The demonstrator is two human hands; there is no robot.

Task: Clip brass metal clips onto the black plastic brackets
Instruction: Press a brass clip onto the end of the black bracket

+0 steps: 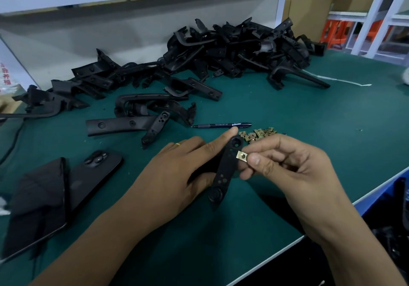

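Centre of frame, just right of middle: left hand (177,170) grasps a slim black plastic bracket (225,170) along its length, index finger stretched up beside the round hole at its top end; right hand (285,164) pinches one brass clip (242,156) between thumb and fingertips, its grip closed on the clip's right side; clip touches the bracket's right edge, just below the top hole — whether it is already seated over the edge or only meeting it, cannot tell. Handling, as judged: bracket looks light and rigid, moulded plastic, safe to hold firmly mid-length with the working edge left clear; clip looks small, thin, springy and likely slick, with sharp-looking stamped edges, best held by its flat faces at the closed end so the open mouth leads onto the plastic; a skewed push could let it twist out of the fingers. Loose heap of clips (259,134) lies on the green tabletop (309,119) just above the right hand, beside a pen (221,125); no tray or bin holds either stock — brackets pile (239,48) sprawls bare across the upper middle of the frame; cardboard boxes (309,4) at upper right, contents mostly hidden. Two dark phones (44,197) lie at lower left.
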